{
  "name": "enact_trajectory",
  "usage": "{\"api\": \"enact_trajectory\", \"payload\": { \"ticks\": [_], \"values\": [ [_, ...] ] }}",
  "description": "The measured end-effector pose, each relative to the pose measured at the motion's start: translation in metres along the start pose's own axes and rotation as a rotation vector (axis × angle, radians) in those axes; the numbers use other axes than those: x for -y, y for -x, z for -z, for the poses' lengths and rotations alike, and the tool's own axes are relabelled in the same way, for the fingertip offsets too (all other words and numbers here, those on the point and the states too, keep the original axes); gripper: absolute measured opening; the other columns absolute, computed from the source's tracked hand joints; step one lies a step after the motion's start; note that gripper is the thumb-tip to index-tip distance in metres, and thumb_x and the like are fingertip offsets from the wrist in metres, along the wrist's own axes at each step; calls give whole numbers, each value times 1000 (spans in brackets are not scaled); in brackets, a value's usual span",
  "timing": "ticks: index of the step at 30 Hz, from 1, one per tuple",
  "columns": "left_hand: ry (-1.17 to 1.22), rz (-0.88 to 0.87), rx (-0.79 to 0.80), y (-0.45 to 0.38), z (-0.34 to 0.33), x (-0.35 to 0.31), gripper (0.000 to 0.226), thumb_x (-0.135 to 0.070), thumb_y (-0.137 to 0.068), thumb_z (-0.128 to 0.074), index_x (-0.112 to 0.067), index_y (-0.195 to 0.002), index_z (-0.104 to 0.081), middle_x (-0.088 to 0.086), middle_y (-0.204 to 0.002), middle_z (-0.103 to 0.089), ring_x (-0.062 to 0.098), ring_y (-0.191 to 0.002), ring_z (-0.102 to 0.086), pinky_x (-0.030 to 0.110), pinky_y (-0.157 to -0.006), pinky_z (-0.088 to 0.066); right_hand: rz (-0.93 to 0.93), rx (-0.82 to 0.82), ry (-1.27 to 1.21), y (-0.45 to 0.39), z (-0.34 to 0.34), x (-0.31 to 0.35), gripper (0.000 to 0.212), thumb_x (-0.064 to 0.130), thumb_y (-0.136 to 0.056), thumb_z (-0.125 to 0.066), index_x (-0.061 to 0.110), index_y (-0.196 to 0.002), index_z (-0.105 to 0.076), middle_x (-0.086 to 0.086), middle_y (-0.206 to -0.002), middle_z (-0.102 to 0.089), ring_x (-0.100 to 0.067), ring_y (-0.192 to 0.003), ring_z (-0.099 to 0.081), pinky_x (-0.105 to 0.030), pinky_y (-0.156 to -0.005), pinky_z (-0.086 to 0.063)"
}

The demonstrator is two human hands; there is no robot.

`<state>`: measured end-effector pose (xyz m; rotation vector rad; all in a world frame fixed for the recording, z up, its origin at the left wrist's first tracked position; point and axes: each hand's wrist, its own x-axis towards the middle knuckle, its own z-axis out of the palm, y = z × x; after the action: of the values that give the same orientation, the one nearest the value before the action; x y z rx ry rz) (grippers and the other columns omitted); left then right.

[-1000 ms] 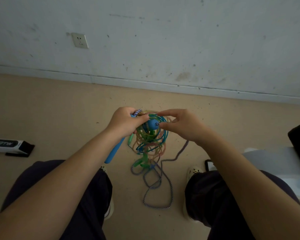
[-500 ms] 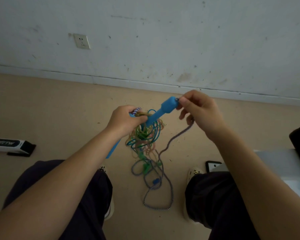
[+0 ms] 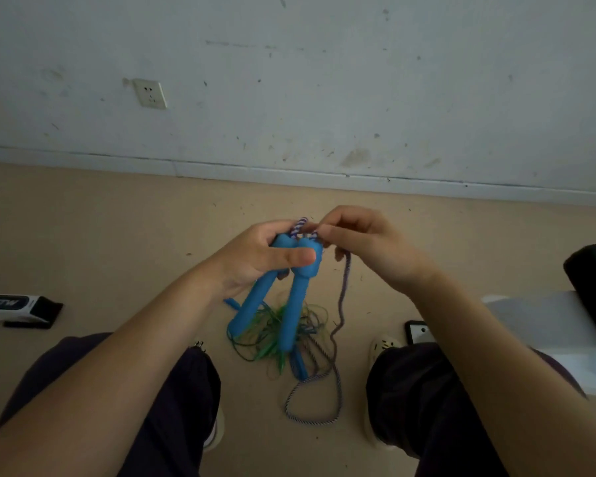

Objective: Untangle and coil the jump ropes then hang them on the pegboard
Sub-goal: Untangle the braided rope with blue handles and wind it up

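The left hand [image 3: 262,256] grips the tops of two blue handles [image 3: 272,297] side by side, thumb pressed across them, so they hang down and splay apart below the palm. Just right of it, the right hand [image 3: 362,242] pinches the purple-and-white braided rope [image 3: 341,301] where it leaves the handle tops; the rope trails down from those fingers to a loop on the floor [image 3: 117,242]. Beneath both hands, behind the handles, lies the tangle of thin green and orange ropes [image 3: 272,325]
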<state>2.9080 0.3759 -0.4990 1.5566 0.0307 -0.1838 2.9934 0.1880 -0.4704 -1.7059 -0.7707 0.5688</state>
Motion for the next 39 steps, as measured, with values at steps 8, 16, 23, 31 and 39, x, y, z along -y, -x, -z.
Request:
{"api": "enact_trajectory", "payload": {
  "ticks": [8,16,23,31,39],
  "values": [
    [4,57,136,6,6,-1,59,-19,-69,-85,-15,-123,-61,-3,-89,-71,22,-82,-72,40,-72,-62,-47,55,-140,-6,-10,-11,17,11,-88,-70,12,-77,-58,-14,-114,-68,-22,-106,-66,-38,-95,-53],
    [-675,146,-111,8,24,5,33,-32,-72,-89,-31,-93,-64,-7,-85,-71,3,-70,-69,21,-58,-54,-345,310,605,-8,8,-21,43,52,-74,-77,22,-100,-60,3,-79,-64,-9,-62,-58,-23,-57,-51],
    [-58,-77,-983,1,50,6,31,-18,-74,-85,-27,-85,-58,-2,-84,-68,22,-81,-74,43,-66,-64,-60,-377,148,-11,50,-16,19,29,-80,-81,19,-80,-65,11,-60,-54,-10,-54,-49,-31,-55,-44],
    [-177,143,-225,3,24,11,46,-21,-70,-90,-14,-107,-64,4,-91,-78,24,-77,-77,26,-60,-59,-170,-125,169,0,50,-21,73,52,-65,-78,12,-122,-57,-1,-72,-62,-14,-58,-57,-32,-59,-50],
    [-247,130,-66,1,9,4,47,-25,-65,-93,-18,-105,-69,0,-90,-78,22,-80,-77,25,-65,-59,-75,-72,416,-9,9,-27,80,44,-74,-79,14,-141,-48,1,-139,-53,-12,-127,-49,-27,-104,-40]
  ]
}}
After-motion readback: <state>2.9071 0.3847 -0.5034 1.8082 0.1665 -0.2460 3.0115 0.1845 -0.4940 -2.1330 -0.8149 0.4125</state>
